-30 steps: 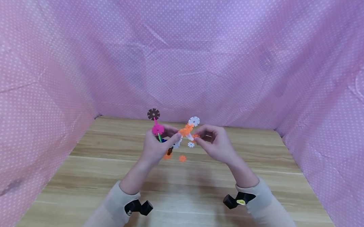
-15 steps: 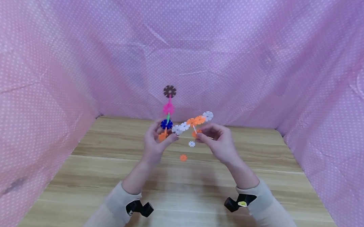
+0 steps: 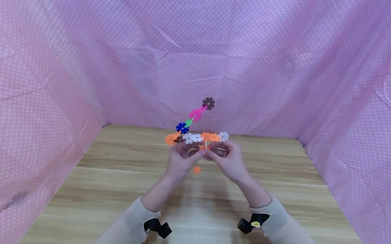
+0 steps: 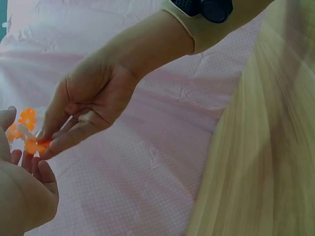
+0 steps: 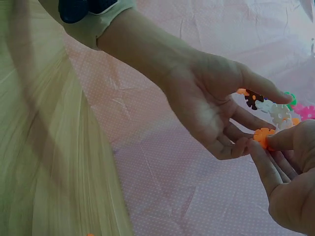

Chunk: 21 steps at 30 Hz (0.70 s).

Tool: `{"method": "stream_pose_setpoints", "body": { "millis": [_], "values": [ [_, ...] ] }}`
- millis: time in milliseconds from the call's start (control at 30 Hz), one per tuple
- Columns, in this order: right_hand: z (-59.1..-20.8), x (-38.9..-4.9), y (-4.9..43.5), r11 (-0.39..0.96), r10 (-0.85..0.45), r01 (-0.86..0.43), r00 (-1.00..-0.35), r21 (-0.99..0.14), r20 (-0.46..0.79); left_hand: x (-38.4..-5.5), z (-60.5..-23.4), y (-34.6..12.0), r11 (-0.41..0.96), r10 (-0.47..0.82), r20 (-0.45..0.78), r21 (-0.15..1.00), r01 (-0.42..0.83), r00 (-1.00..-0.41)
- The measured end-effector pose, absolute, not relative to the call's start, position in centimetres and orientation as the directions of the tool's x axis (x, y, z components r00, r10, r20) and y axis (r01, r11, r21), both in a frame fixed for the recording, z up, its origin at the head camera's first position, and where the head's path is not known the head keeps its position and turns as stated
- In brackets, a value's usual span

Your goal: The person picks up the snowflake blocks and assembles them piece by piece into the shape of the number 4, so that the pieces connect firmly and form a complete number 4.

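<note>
A chain of notched plastic snowflake discs [image 3: 188, 138] is held up above the table in the head view. It runs orange, brown, white and orange to a white end disc [image 3: 223, 136]. From its left end a branch climbs through a blue disc [image 3: 182, 128], green and pink to a dark brown disc [image 3: 208, 103]. My right hand [image 3: 228, 161] pinches an orange disc [image 5: 264, 137] below the chain between thumb and fingers. Opposite it, my left hand [image 3: 180, 163] grips the middle of the chain, thumb tip near the right thumb. Its fingertips are partly hidden.
One loose orange disc [image 3: 197, 169] lies on the wooden table [image 3: 191, 216] below the hands. Pink dotted cloth [image 3: 198, 64] surrounds the table at the back and both sides. Both sleeves carry a black wrist camera [image 3: 158, 227].
My left hand has shifted from the chain's left part rightward to meet the right hand. The coloured branch now leans right and the chain lies more level. The loose white disc is out of sight.
</note>
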State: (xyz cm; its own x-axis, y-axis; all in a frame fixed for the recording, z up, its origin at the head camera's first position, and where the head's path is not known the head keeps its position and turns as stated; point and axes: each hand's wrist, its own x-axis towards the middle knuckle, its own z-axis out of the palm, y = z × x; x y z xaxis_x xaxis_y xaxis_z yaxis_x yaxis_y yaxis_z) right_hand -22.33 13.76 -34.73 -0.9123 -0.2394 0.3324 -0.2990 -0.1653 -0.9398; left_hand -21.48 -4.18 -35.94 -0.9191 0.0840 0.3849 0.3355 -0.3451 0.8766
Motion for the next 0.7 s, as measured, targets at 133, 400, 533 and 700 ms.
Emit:
{"method": "stream_pose_setpoints", "body": {
  "millis": [133,400,533,700],
  "values": [
    [-34.8,-22.3,13.4,-0.162,-0.248,-0.309,-0.906,-0.937,0.342,-21.5,-35.3,-3.8,-0.374,0.033,0.329,0.879,0.294,-0.944],
    [-35.0,-22.4,13.2,-0.154,-0.264,-0.36,-0.882,-0.92,0.389,-21.7,-34.9,-3.9,-0.316,0.015,0.303,0.905,0.283,-0.953],
    [-35.2,-22.5,13.2,-0.157,-0.27,-0.371,-0.875,-0.915,0.401,-21.7,-34.8,-4.2,-0.232,0.033,0.298,0.931,0.283,-0.954],
    [-35.4,-22.5,13.2,-0.147,-0.274,-0.385,-0.869,-0.911,0.412,-21.7,-34.7,-4.6,-0.18,0.06,0.312,0.938,0.297,-0.948]
  ]
}}
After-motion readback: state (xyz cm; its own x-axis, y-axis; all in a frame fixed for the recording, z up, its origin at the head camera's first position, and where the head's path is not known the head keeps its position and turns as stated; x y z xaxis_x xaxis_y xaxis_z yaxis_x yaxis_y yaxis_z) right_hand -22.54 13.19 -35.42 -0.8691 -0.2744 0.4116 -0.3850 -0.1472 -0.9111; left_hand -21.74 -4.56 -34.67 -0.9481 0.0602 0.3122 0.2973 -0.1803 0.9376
